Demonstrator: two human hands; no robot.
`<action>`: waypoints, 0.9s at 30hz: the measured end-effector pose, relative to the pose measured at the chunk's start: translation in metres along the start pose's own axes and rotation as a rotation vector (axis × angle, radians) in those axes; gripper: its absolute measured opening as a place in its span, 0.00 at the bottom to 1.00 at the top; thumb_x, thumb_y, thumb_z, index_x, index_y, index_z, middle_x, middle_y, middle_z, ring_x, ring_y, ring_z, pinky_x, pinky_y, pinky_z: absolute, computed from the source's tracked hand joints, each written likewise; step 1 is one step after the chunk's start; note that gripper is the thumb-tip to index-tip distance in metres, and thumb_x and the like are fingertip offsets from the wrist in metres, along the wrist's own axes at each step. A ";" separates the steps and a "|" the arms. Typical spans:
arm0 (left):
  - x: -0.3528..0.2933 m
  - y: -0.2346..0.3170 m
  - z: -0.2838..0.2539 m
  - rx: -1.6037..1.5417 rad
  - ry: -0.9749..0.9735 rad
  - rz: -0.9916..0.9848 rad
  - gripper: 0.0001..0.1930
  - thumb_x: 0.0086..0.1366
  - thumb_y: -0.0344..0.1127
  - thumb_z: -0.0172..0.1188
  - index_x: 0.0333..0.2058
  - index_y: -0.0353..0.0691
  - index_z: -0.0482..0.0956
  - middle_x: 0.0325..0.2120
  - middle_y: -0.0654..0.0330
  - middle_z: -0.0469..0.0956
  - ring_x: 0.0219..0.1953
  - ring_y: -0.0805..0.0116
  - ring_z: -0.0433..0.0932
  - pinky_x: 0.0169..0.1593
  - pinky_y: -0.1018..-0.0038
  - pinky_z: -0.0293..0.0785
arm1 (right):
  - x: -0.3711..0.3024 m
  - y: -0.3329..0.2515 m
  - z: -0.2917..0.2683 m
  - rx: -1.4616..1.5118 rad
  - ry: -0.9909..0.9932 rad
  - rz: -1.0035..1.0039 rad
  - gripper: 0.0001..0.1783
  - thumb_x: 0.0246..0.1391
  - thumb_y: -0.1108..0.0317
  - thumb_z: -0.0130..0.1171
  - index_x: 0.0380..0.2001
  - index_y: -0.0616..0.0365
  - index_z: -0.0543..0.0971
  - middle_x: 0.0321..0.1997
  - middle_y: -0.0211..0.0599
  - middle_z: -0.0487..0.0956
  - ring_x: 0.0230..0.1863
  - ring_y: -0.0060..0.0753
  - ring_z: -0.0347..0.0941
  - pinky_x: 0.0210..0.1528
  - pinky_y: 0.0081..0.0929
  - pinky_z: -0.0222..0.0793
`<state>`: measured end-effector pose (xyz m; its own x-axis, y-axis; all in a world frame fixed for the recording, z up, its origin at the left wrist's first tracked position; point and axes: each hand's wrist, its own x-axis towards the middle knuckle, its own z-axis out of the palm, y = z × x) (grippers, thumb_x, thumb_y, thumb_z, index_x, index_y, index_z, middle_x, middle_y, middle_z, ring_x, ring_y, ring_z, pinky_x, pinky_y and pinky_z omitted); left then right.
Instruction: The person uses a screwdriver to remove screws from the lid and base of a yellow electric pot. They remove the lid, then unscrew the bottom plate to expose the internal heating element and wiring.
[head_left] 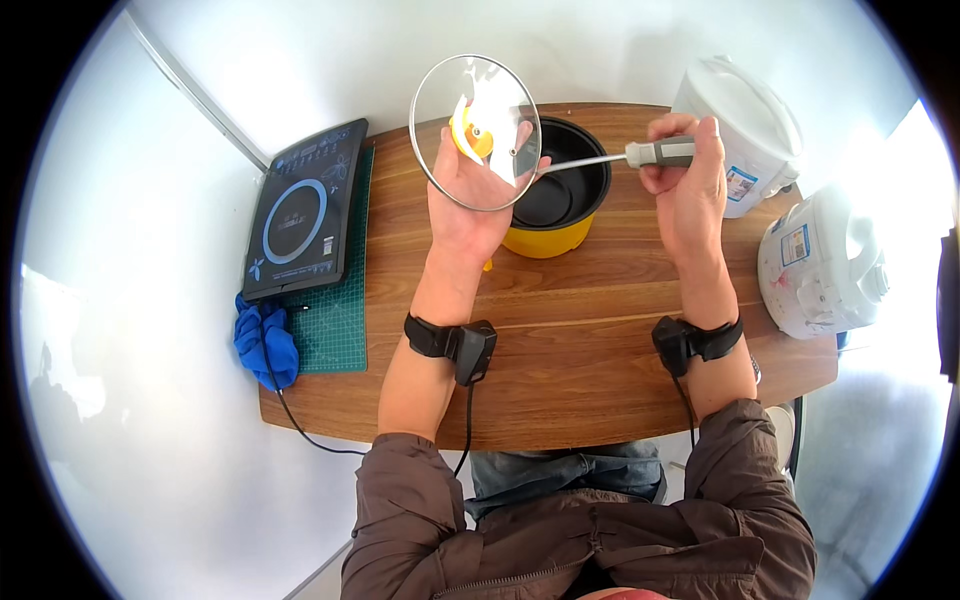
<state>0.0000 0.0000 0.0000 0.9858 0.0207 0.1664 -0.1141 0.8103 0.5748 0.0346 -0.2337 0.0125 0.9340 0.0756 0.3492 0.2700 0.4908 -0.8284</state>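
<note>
My left hand (468,212) holds up a round glass pot lid (440,88) with a thin metal rim, and its fingers show through the glass. A yellow knob (466,135) sits near the lid's middle, partly lost in bright glare. In my right hand (692,185) is a screwdriver (660,153) with a grey and white handle, its fingers closed round the grip. The metal shaft points left, its end by the lid's rim and my left fingertips; whether it touches the lid I cannot tell. Behind and below stands a yellow pot (550,240) with a black inside.
A black induction cooktop (295,215) rests on a green cutting mat (335,335) at the left, beside a bunched blue cloth (265,345). Two white rice cookers (740,130) stand at the table's right edge. Cables hang from the black wrist straps (470,350). The wooden table (570,350) has a curved edge.
</note>
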 end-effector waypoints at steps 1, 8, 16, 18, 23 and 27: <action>0.001 0.000 -0.001 -0.017 -0.002 -0.002 0.26 0.83 0.51 0.35 0.74 0.52 0.61 0.70 0.55 0.66 0.72 0.44 0.63 0.70 0.33 0.64 | -0.001 -0.001 0.003 -0.017 0.061 -0.039 0.19 0.74 0.51 0.54 0.42 0.59 0.75 0.37 0.39 0.82 0.28 0.24 0.72 0.29 0.24 0.70; 0.005 -0.002 -0.009 -0.073 -0.034 -0.011 0.26 0.84 0.52 0.33 0.71 0.48 0.63 0.70 0.54 0.67 0.71 0.44 0.65 0.69 0.33 0.67 | -0.002 0.001 0.015 -0.140 0.164 -0.174 0.13 0.73 0.62 0.58 0.42 0.62 0.74 0.35 0.40 0.83 0.25 0.24 0.74 0.27 0.22 0.71; 0.002 -0.004 -0.007 -0.058 -0.059 -0.014 0.27 0.84 0.55 0.33 0.69 0.45 0.66 0.70 0.53 0.67 0.71 0.46 0.66 0.69 0.35 0.67 | -0.010 -0.001 0.022 -0.129 0.086 -0.302 0.09 0.72 0.69 0.59 0.44 0.64 0.74 0.43 0.45 0.84 0.30 0.28 0.79 0.34 0.23 0.77; 0.002 -0.005 -0.008 -0.054 -0.063 -0.012 0.27 0.84 0.55 0.33 0.68 0.45 0.67 0.70 0.54 0.67 0.71 0.47 0.66 0.69 0.35 0.66 | -0.012 -0.002 0.024 -0.151 0.057 -0.320 0.09 0.72 0.69 0.58 0.44 0.65 0.74 0.44 0.46 0.84 0.31 0.28 0.79 0.34 0.23 0.78; 0.001 -0.007 -0.009 -0.024 -0.063 0.004 0.27 0.84 0.55 0.33 0.66 0.44 0.68 0.70 0.56 0.66 0.71 0.48 0.67 0.70 0.36 0.66 | -0.012 0.000 0.029 -0.146 0.053 -0.321 0.09 0.72 0.67 0.58 0.44 0.64 0.74 0.42 0.44 0.84 0.30 0.28 0.79 0.34 0.23 0.77; 0.003 -0.007 -0.010 -0.007 -0.059 0.019 0.26 0.83 0.55 0.34 0.66 0.46 0.68 0.70 0.55 0.66 0.71 0.48 0.65 0.70 0.35 0.66 | -0.005 -0.008 0.011 -0.182 0.203 -0.184 0.13 0.72 0.63 0.59 0.43 0.65 0.75 0.37 0.41 0.84 0.28 0.27 0.79 0.32 0.22 0.76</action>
<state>0.0052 0.0006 -0.0112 0.9745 0.0016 0.2246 -0.1317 0.8141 0.5655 0.0249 -0.2281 0.0223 0.8885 -0.1837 0.4205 0.4585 0.3152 -0.8309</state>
